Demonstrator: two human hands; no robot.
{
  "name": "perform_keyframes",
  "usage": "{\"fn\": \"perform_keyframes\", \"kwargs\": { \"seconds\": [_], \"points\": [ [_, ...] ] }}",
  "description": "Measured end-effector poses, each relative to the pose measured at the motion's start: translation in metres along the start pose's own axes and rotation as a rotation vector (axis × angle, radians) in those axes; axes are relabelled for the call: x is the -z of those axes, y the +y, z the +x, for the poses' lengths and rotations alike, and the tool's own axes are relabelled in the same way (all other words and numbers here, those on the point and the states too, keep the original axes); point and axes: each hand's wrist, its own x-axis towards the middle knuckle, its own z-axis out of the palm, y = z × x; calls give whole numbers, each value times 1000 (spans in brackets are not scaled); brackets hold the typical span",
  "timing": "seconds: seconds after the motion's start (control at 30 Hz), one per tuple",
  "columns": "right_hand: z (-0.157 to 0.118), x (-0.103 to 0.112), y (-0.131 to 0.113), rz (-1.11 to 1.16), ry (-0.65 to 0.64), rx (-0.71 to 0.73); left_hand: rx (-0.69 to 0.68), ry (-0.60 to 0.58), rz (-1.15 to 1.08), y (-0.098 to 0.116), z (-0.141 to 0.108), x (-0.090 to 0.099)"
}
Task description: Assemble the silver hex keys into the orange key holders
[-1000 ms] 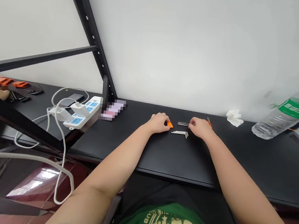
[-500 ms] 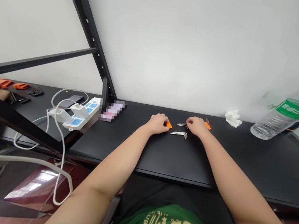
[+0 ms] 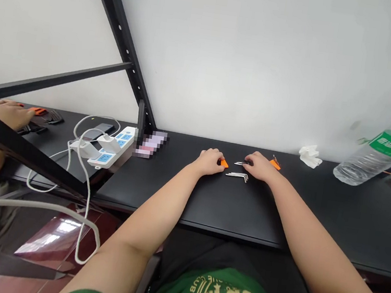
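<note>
On the black tabletop, my left hand (image 3: 210, 162) is closed around an orange plastic piece (image 3: 224, 163), whose pointed end sticks out past the fingers. My right hand (image 3: 259, 165) has its fingers closed at the right end of some slim metal hex keys (image 3: 238, 163); how many it grips is hidden. Several L-shaped silver hex keys (image 3: 238, 175) lie side by side just in front, bent ends to the right. Behind my right wrist lies another orange piece (image 3: 275, 164) with thin dark reddish bits against it.
A large water bottle (image 3: 364, 160) leans at the right, with crumpled tissue (image 3: 310, 156) near the wall. To the left stand a black metal frame (image 3: 123, 39) and a white power strip (image 3: 117, 147) with cables. Beyond it, another person's hand (image 3: 13, 113) is near orange and black items.
The view has shifted slightly. My right-hand fingers have moved a little over the hex keys, and less of them shows. My left hand keeps the orange piece. The other person's hand has moved.
</note>
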Motion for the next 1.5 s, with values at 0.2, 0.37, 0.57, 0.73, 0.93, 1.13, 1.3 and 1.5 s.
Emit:
{"fn": "perform_keyframes", "kwargs": {
  "seconds": [0.2,0.37,0.57,0.73,0.93,1.13,1.3,1.5],
  "points": [
    [-3,2,2,-14,-26,38,9,-9,-6,-1,1,-1],
    [-7,10,5,48,-77,-31,-1,-1,-10,-1,1,-1],
    [-7,12,8,107,-66,-106,-3,-1,-18,-2,1,-1],
    [-9,14,11,107,-63,-110,-8,-11,-25,-3,2,-2],
    [-7,14,9,104,-62,-30,-6,1,-28,-3,2,-2],
    [-7,15,22,214,-111,-38,2,-4,-16,-1,1,0],
    [-7,12,19,195,-93,13,-2,-5,-6,-1,1,0],
    [-10,11,1,75,-93,127,3,-15,3,0,0,2]
  ]
}}
